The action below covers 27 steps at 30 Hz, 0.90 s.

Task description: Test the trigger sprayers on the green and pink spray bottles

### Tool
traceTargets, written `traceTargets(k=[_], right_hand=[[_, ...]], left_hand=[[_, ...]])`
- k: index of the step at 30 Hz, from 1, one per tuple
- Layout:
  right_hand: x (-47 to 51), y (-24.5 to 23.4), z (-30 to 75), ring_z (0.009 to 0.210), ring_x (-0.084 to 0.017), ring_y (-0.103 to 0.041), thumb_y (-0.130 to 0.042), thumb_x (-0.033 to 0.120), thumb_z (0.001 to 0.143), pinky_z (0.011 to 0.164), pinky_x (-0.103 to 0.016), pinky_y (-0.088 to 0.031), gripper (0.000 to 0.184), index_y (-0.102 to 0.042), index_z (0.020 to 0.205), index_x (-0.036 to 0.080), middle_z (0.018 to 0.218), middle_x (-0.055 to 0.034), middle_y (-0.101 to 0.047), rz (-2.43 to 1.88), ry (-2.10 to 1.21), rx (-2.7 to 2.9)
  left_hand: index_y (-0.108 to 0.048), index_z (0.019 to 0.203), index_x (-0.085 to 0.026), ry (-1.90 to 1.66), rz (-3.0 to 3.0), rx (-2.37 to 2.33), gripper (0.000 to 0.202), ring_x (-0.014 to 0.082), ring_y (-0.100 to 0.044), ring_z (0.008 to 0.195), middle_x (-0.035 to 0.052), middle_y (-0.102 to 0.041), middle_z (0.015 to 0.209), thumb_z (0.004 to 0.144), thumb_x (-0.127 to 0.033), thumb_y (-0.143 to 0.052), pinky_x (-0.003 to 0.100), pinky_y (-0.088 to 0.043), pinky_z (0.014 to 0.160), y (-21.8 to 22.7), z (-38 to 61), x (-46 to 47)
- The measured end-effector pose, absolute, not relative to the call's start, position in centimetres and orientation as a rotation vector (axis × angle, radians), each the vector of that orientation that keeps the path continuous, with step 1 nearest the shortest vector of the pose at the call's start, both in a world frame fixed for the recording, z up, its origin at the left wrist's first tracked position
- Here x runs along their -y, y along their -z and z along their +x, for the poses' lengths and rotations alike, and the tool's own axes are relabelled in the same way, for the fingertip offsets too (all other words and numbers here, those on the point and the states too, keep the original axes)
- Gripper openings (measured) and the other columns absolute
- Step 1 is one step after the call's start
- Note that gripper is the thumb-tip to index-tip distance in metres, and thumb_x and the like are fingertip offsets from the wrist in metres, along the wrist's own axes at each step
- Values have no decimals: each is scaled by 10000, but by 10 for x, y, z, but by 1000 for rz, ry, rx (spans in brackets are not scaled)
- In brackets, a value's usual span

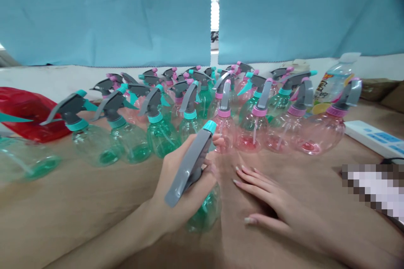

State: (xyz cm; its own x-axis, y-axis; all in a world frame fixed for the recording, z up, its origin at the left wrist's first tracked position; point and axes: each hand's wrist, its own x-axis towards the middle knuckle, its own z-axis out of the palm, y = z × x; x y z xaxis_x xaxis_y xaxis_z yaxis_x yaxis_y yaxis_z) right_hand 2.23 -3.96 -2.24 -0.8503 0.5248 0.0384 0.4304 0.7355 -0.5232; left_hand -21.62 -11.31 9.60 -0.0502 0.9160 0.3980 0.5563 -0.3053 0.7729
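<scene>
My left hand (176, 185) is wrapped round the neck and sprayer head of a green spray bottle (206, 210), which stands near the middle front of the table. Its grey head with a turquoise nozzle points away from me, and the hand hides its collar. My right hand (271, 201) rests on the brown tabletop just right of that bottle, fingers stretched out and holding nothing. Beyond both hands, a row of green spray bottles (162, 136) on the left meets pink spray bottles (251, 136) on the right.
Several more spray bottles crowd behind the front row. A red plastic bag (28, 113) lies at the left. At the right are a clear drink bottle (334, 77), a white power strip (375, 136), a pixelated object (378, 189) and cardboard (391, 96). Blue curtains (104, 12) hang behind.
</scene>
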Motion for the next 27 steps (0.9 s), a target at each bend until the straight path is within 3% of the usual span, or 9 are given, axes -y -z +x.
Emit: traceTargets(k=[4,15,20,27], right_hand=[[39,26,23,1458,-299,-175,-547,561,915,1169,-548,-193,695,-264,1511,343,1594,7,-204,-759,-728,2770],[41,21,21,1455,-310,-178,-554,565,908,1165,-555,-198,689,-290,1505,344,1594,0,-210,-778,-761,2761],[41,18,19,1457,-308,-165,-528,584,914,1161,-557,-201,690,-299,1504,310,1593,-18,-201,-794,-761,2780],[40,18,19,1453,-316,-179,-547,581,905,1156,-570,-210,690,-307,1498,321,1588,-16,-217,-792,-782,2763]], left_hand=[[-597,1151,-218,-1319,1899,-1538,389,119,-514,487,-40,-607,660,784,-184,-472,241,-477,490,-95,-216,113],[-607,1158,-240,-1311,1890,-1543,385,105,-568,549,7,-703,972,796,-180,-490,250,-534,575,-97,-215,114],[-591,1195,-230,-1299,1891,-1534,394,130,-538,514,-23,-650,709,819,-206,-475,255,-492,516,-95,-216,115],[-580,1181,-239,-1242,1871,-1550,376,127,-495,472,-33,-616,653,817,-223,-485,254,-466,489,-99,-216,115]])
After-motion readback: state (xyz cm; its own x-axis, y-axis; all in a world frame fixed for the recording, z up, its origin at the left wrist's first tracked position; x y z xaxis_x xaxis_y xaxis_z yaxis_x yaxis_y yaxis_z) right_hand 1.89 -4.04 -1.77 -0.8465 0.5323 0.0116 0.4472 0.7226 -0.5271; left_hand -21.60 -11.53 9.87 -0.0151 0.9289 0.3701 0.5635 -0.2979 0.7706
